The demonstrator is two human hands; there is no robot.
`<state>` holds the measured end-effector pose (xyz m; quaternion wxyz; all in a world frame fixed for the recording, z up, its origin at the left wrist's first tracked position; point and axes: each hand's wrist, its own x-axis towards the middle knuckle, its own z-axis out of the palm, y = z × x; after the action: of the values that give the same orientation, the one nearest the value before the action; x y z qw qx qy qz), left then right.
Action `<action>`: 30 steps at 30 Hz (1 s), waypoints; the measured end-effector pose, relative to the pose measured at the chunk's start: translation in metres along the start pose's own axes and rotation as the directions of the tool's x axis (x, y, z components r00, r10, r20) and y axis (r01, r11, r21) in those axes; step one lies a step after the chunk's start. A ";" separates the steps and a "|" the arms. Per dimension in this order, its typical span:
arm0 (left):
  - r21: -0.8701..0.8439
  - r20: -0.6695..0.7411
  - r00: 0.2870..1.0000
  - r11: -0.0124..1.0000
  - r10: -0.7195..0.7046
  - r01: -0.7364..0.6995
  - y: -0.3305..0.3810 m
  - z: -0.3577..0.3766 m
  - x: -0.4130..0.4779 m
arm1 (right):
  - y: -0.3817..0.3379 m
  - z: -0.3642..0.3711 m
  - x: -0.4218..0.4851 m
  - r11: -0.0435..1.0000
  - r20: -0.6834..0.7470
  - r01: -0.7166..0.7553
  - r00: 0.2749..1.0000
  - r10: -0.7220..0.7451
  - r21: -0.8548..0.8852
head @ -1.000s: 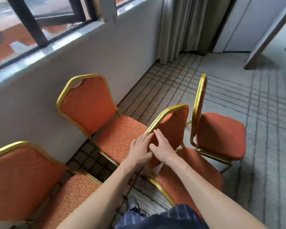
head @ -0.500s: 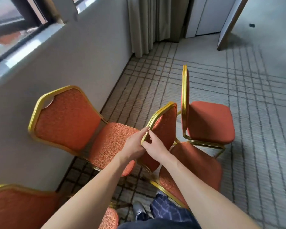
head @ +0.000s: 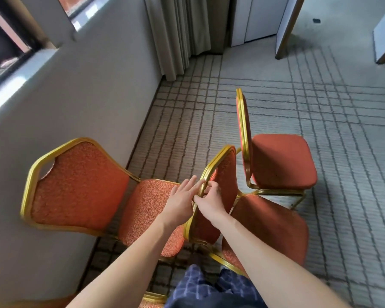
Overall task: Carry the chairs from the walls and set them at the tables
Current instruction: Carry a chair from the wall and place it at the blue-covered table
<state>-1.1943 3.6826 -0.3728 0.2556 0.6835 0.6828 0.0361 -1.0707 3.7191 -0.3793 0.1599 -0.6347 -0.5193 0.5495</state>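
Chairs (head: pixel 80 185) orange, gold frames (head: pixel 243 121) (swirl-patterned fabric); carpet (head: pixel 276 96) grey, dark grid.

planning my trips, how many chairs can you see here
4: wall chair at left, middle chair being gripped, far chair beyond it, and a sliver of a fourth chair at the bottom edge. Others may be out of frame.

One wide-angle camera is worn on the head and pointed forward and steeply down. The left hand (head: pixel 180 202) and right hand (head: pixel 210 204) at the chair back (head: pixel 223 174) are caught at close range.
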 end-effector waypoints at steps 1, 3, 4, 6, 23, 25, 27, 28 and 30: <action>0.018 0.025 1.000 1.000 0.019 -0.020 -0.004 -0.006 0.002 | -0.002 0.004 0.003 0.996 -0.033 -0.053 0.998 0.055 0.072; 0.067 0.048 0.997 0.996 0.056 -0.059 -0.010 -0.013 0.005 | -0.003 0.013 0.009 0.983 -0.082 -0.130 0.987 0.141 0.130; 0.093 0.066 0.995 0.992 0.081 -0.087 -0.012 -0.016 0.006 | -0.004 0.018 0.012 0.979 -0.106 -0.160 0.979 0.173 0.124; 0.130 0.098 0.986 0.981 0.133 -0.145 -0.011 -0.021 0.010 | -0.004 0.023 0.015 0.977 -0.206 -0.197 0.956 0.211 0.084; 0.493 0.166 0.744 0.599 0.647 -0.631 0.040 -0.016 0.037 | 0.022 0.009 -0.034 0.954 -0.635 -0.278 0.758 0.149 -0.109; 0.513 0.174 0.703 0.546 0.689 -0.662 0.054 -0.017 0.035 | 0.026 -0.002 -0.045 0.963 -0.665 -0.254 0.734 0.135 -0.085; 0.543 0.209 0.688 0.502 0.695 -0.673 0.076 -0.017 0.030 | 0.031 -0.016 -0.057 0.969 -0.692 -0.233 0.713 0.111 -0.084; 0.559 0.200 0.677 0.485 0.709 -0.673 0.088 -0.015 0.029 | 0.035 -0.024 -0.063 0.973 -0.711 -0.212 0.698 0.088 -0.088; 0.599 0.176 0.646 0.440 0.743 -0.669 0.111 -0.010 0.027 | 0.042 -0.039 -0.075 0.976 -0.743 -0.191 0.668 0.049 -0.107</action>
<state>-1.0949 3.7185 -0.3277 -0.0601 0.9446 0.3193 -0.0468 -1.0060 3.6536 -0.3590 0.2620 -0.8462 -0.4143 0.2091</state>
